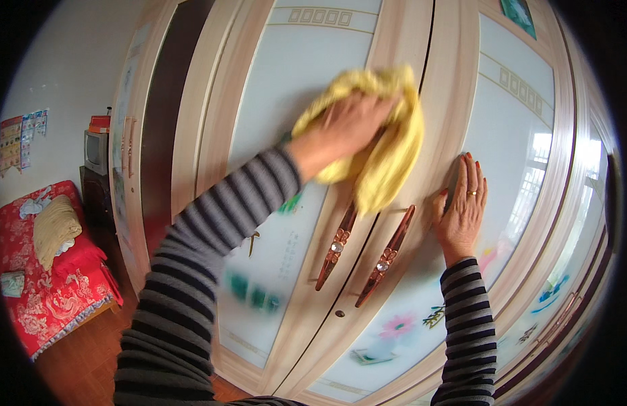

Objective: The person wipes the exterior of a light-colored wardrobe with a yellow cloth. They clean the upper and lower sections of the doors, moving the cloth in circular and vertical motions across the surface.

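My left hand (pixel 349 124), blurred, presses a bunched yellow cloth (pixel 394 157) against the upper part of a wardrobe door (pixel 293 76) with a glossy white panel. The cloth hangs over the gap between two doors, above the copper-coloured door handles (pixel 336 247) with clear stones. To the right, my right hand (pixel 463 203), a ring on one finger, lies flat on the neighbouring door (pixel 516 127), its fingers pointing up and the thumb spread. It holds nothing. Part of the left door's panel is hidden behind my left arm.
At the far left stands a bed with a red patterned cover (pixel 64 299) and a beige pillow (pixel 57 228). Behind it are a small television (pixel 96 151) on a dark cabinet (pixel 97 190) and wall posters (pixel 20 142). More wardrobe doors (pixel 572 243) continue at the right.
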`<action>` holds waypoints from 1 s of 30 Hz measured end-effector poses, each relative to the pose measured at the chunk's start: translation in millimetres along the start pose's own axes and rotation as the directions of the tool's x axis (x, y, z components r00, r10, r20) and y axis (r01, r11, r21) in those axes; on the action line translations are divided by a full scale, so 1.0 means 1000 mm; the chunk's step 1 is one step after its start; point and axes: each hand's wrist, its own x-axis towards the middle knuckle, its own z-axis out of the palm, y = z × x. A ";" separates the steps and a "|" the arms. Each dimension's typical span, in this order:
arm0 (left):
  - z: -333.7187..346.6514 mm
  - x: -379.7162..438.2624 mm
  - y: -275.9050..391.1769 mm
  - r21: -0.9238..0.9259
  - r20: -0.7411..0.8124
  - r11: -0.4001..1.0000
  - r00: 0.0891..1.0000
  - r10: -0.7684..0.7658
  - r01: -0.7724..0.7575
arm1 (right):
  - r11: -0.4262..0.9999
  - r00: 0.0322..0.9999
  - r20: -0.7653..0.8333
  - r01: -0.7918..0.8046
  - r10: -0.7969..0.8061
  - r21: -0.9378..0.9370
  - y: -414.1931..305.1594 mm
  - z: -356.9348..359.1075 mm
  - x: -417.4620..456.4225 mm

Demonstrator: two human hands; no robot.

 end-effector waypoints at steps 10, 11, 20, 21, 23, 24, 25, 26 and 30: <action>0.010 0.062 0.024 0.281 -0.258 0.935 0.921 0.292 -0.218 | 1.000 1.000 -0.009 0.010 -0.010 0.001 0.003 0.002 -0.001; 0.014 0.038 0.038 0.392 -0.196 0.863 0.887 0.418 -0.320 | 0.996 0.992 0.090 -0.087 0.089 -0.028 0.002 0.004 -0.001; 0.033 0.136 0.050 0.113 -0.421 0.992 0.902 0.094 -0.051 | 0.999 1.000 -0.014 0.006 -0.006 0.036 0.005 0.006 -0.002; 0.039 0.139 0.070 0.032 -0.358 0.998 0.931 0.067 -0.059 | 0.999 0.999 -0.032 0.036 -0.034 0.041 0.007 0.005 -0.003; 0.061 0.121 0.118 0.283 -0.237 0.932 0.926 0.295 -0.224 | 0.999 0.999 -0.014 0.040 -0.040 -0.001 0.008 0.007 -0.004; 0.066 0.121 0.131 0.058 -0.236 0.932 0.902 0.361 -0.358 | 0.996 0.995 -0.065 0.083 -0.081 0.037 0.008 0.007 -0.004; 0.067 0.120 0.139 -0.206 -0.122 0.872 0.896 0.427 -0.444 | 0.988 0.986 -0.130 0.115 -0.102 0.099 0.008 0.008 -0.004; 0.068 0.123 0.139 -0.474 0.164 0.863 0.945 0.283 -0.176 | 0.989 0.987 -0.130 0.110 -0.097 0.098 0.008 0.007 -0.005; 0.060 0.164 0.107 0.147 -0.460 0.986 0.877 0.137 -0.076 | 0.996 0.998 -0.054 -0.017 0.022 0.093 0.005 0.008 -0.004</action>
